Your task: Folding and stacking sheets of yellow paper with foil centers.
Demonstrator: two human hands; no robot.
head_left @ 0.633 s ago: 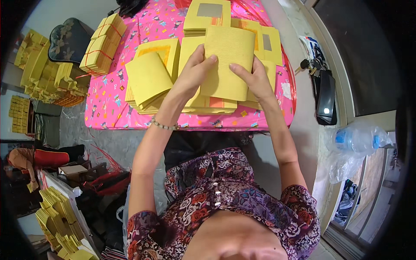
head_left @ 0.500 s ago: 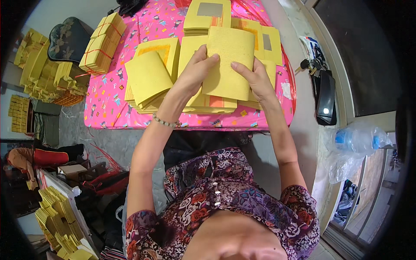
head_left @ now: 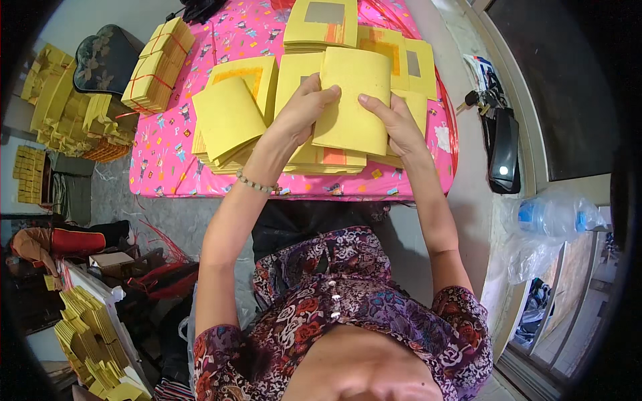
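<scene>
On pink-covered worktop [head_left: 157, 167] toward twelve o'clock, observed yellow stacks [head_left: 314, 35], with yellow sheet [head_left: 351, 123] held over them. Found left hand [head_left: 304, 110] clamped on sheet's nine-o'clock edge, right hand [head_left: 402, 128] clamped on three-o'clock edge. Noted red-tied yellow bundle [head_left: 160, 63] between ten and eleven o'clock.

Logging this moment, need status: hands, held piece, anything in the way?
Left hand and right hand both gripping yellow sheet, thumbs on top. Sheet held over yellow stacks. Stacks crowd the pink tablecloth around it.
</scene>
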